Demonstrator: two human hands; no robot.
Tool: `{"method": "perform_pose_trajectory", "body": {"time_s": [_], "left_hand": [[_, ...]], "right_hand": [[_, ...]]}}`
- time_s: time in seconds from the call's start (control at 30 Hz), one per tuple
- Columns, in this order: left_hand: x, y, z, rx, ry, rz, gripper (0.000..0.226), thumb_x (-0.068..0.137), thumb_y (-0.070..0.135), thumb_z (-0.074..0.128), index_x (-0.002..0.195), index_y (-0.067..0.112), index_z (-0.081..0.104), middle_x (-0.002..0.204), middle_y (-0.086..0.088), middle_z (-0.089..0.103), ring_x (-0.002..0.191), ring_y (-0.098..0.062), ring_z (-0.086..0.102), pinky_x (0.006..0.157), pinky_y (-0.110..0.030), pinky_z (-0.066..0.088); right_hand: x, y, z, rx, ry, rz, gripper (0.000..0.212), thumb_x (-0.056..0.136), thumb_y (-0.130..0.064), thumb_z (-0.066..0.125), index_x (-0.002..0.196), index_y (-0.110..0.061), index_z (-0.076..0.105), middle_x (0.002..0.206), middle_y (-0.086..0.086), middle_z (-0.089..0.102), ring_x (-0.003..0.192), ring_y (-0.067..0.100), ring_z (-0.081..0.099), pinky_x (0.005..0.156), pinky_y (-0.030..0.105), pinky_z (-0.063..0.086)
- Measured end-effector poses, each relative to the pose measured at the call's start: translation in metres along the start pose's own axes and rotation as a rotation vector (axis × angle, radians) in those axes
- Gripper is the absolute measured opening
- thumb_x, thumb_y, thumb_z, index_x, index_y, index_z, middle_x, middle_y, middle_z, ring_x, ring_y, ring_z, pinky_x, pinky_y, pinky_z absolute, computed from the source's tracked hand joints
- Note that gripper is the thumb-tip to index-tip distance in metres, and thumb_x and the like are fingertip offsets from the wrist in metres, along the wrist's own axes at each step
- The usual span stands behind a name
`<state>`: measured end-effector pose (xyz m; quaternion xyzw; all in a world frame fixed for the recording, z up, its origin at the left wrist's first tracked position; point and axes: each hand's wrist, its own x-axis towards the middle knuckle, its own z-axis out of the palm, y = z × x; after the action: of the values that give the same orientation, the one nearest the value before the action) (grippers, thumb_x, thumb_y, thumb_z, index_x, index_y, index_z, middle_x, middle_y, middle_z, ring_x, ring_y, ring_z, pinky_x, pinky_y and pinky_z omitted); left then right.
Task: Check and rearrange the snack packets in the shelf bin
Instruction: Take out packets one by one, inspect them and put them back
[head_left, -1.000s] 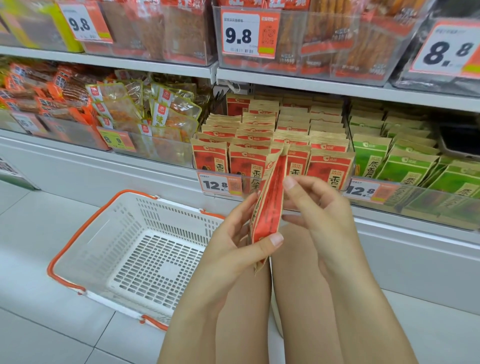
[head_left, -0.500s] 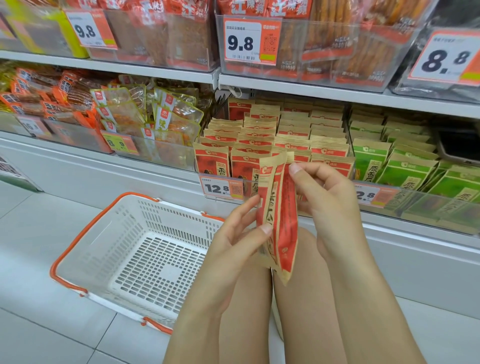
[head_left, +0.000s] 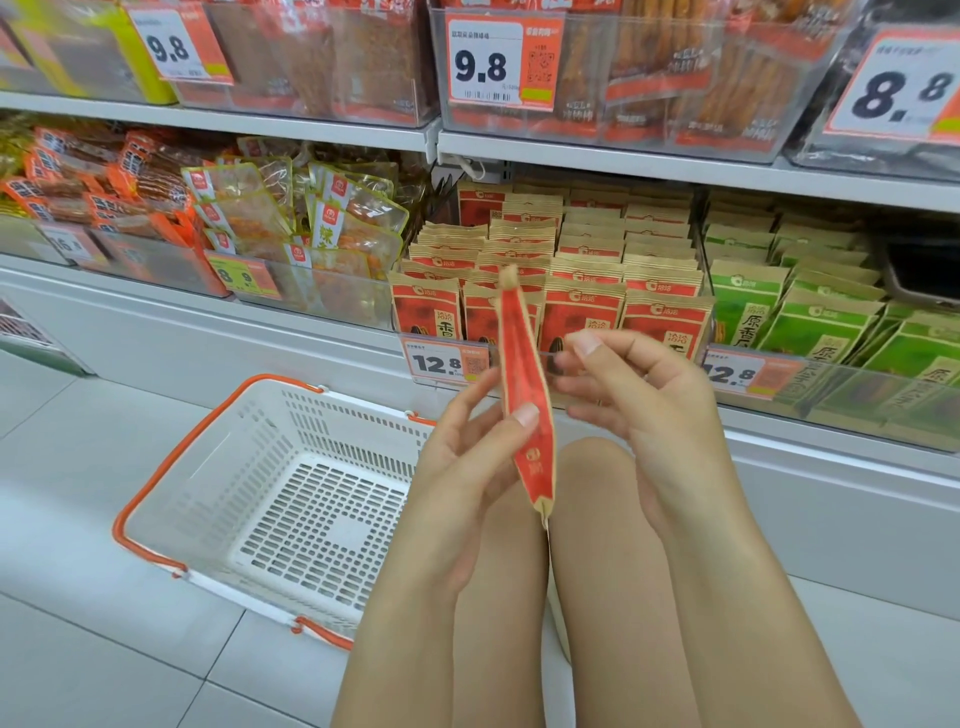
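Store shelving fills the background, and in front of it a red snack packet (head_left: 524, 395) is held edge-on and upright, just before the shelf bin (head_left: 550, 270) of matching red-and-tan packets. The left hand (head_left: 467, 467) grips the packet, thumb pressed on its near face and fingers behind. The right hand (head_left: 634, 395) hovers just right of the packet, fingers loosely curled and blurred; whether they touch it cannot be told. Below the bin's front edge hangs an orange price tag (head_left: 447, 361) reading 12.8. Right of the bin stand green packets (head_left: 810, 322); left of it lie clear pouches (head_left: 311, 228). Down-left of the packet a white basket (head_left: 218, 457) with an orange rim sits on the tiled floor (head_left: 78, 649).
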<state>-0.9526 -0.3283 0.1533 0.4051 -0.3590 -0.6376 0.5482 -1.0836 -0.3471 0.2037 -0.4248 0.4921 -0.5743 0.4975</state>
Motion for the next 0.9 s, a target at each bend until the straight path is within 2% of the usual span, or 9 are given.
{"method": "perform_pose_trajectory", "body": {"time_s": [0.13, 0.2, 0.33, 0.43, 0.53, 0.6, 0.7, 0.8, 0.9], "left_hand": [[0.003, 0.006, 0.002, -0.114, 0.129, 0.046, 0.066, 0.074, 0.027, 0.070, 0.137, 0.015, 0.054, 0.096, 0.001, 0.071, 0.079, -0.010, 0.068, 0.071, -0.026, 0.054], [0.003, 0.007, 0.004, -0.150, 0.176, 0.075, 0.065, 0.074, 0.026, 0.070, 0.136, 0.016, 0.054, 0.098, 0.000, 0.071, 0.077, -0.008, 0.067, 0.066, -0.023, 0.054], [0.001, 0.007, 0.007, -0.142, 0.224, 0.125, 0.062, 0.072, 0.027, 0.072, 0.132, 0.024, 0.056, 0.112, -0.005, 0.069, 0.090, -0.011, 0.066, 0.074, -0.025, 0.055], [0.000, 0.006, 0.007, -0.152, 0.236, 0.126, 0.063, 0.072, 0.027, 0.073, 0.132, 0.025, 0.056, 0.114, -0.006, 0.068, 0.093, -0.013, 0.064, 0.076, -0.026, 0.054], [0.001, 0.005, 0.006, -0.168, 0.249, 0.109, 0.066, 0.071, 0.023, 0.079, 0.133, 0.024, 0.056, 0.112, -0.007, 0.067, 0.094, -0.014, 0.064, 0.074, -0.026, 0.054], [0.000, 0.005, 0.007, -0.178, 0.243, 0.103, 0.067, 0.071, 0.022, 0.082, 0.133, 0.023, 0.056, 0.107, -0.005, 0.068, 0.091, -0.013, 0.065, 0.074, -0.026, 0.053], [0.000, 0.005, 0.006, -0.186, 0.229, 0.094, 0.067, 0.072, 0.022, 0.076, 0.135, 0.017, 0.055, 0.098, 0.000, 0.071, 0.082, -0.010, 0.066, 0.069, -0.023, 0.054], [0.001, 0.005, 0.005, -0.231, 0.217, 0.073, 0.064, 0.076, 0.026, 0.075, 0.134, 0.007, 0.055, 0.091, -0.002, 0.066, 0.078, -0.014, 0.062, 0.065, -0.023, 0.052], [0.001, 0.007, 0.004, -0.393, 0.185, 0.002, 0.039, 0.088, 0.031, 0.061, 0.119, 0.007, 0.062, 0.095, -0.009, 0.061, 0.083, -0.018, 0.058, 0.073, -0.029, 0.048]], "right_hand": [[-0.024, 0.015, -0.001, 0.007, -0.110, 0.070, 0.007, 0.081, -0.016, 0.066, 0.080, -0.010, 0.069, 0.069, -0.003, 0.071, 0.063, 0.003, 0.065, 0.057, 0.015, 0.050], [-0.035, 0.020, 0.000, 0.022, -0.150, 0.081, 0.018, 0.071, -0.022, 0.070, 0.081, -0.007, 0.069, 0.069, -0.002, 0.071, 0.060, 0.002, 0.062, 0.057, 0.013, 0.048], [-0.040, 0.022, -0.003, 0.063, -0.171, 0.097, 0.026, 0.060, -0.021, 0.071, 0.080, -0.005, 0.069, 0.067, -0.003, 0.070, 0.053, 0.001, 0.059, 0.055, 0.009, 0.044], [-0.039, 0.023, -0.006, 0.002, -0.176, 0.076, 0.022, 0.063, -0.024, 0.071, 0.080, -0.010, 0.071, 0.072, -0.002, 0.073, 0.060, 0.001, 0.062, 0.059, 0.011, 0.045], [-0.039, 0.026, -0.007, -0.189, -0.178, 0.030, 0.001, 0.077, -0.023, 0.073, 0.077, -0.023, 0.074, 0.078, -0.005, 0.075, 0.068, 0.004, 0.066, 0.067, 0.017, 0.046], [-0.038, 0.030, -0.009, -0.278, -0.172, -0.016, 0.014, 0.085, -0.019, 0.070, 0.079, -0.032, 0.073, 0.079, -0.006, 0.074, 0.071, 0.006, 0.067, 0.070, 0.022, 0.046], [-0.037, 0.033, -0.010, -0.320, -0.186, -0.048, 0.018, 0.087, -0.019, 0.069, 0.081, -0.035, 0.071, 0.079, -0.007, 0.074, 0.072, 0.008, 0.067, 0.072, 0.028, 0.047], [-0.037, 0.034, -0.010, -0.352, -0.221, -0.050, 0.003, 0.082, -0.034, 0.070, 0.084, -0.035, 0.072, 0.080, -0.008, 0.074, 0.076, 0.009, 0.069, 0.079, 0.036, 0.053], [-0.037, 0.037, -0.010, -0.439, -0.231, -0.064, 0.025, 0.075, -0.058, 0.062, 0.092, -0.042, 0.071, 0.090, -0.015, 0.074, 0.088, 0.003, 0.069, 0.087, 0.038, 0.053]]}}
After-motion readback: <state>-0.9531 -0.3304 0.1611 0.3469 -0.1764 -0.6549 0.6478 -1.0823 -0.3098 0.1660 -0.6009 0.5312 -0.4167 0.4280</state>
